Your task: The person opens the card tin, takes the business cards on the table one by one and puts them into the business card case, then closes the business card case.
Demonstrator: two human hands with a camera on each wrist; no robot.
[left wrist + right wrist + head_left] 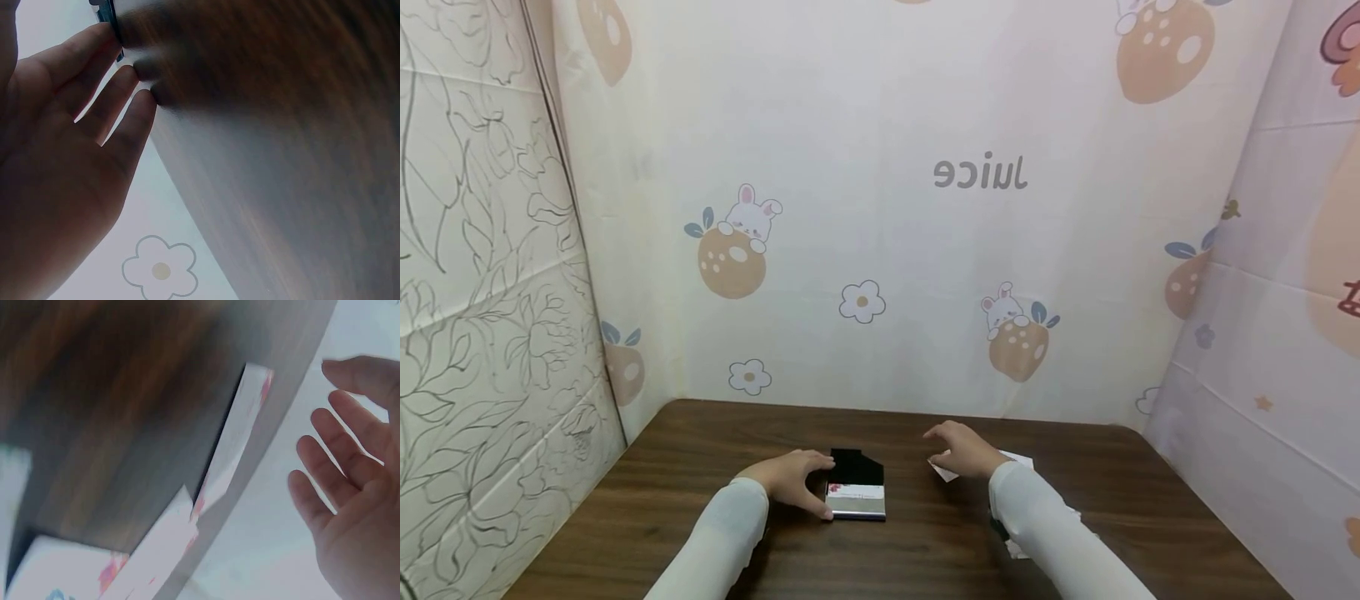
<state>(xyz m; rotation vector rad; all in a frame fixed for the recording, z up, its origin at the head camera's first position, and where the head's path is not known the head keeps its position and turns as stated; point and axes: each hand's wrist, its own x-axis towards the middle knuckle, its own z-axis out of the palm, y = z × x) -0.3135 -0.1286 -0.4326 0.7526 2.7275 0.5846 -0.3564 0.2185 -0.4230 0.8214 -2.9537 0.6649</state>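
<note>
A flat card case [869,516], silver along its front edge, lies on the table with its black lid raised. White cards with a pink print [857,492] fill its tray. My left hand [786,479] lies at the case's left side, fingertips and thumb touching its edge. In the left wrist view the fingers [112,119] stretch toward a dark edge of the case [112,22]. Over on the right, my right hand [966,450] hovers above loose white cards [1018,459]; its fingers are loosely bent with nothing between them, as the right wrist view [350,469] shows.
Further cards [1017,550] and a dark green piece [998,528] show partly from under my right forearm. Several white cards with red marks [234,437] lie scattered in the right wrist view. The brown wooden table [910,550] ends against patterned curtains [865,225].
</note>
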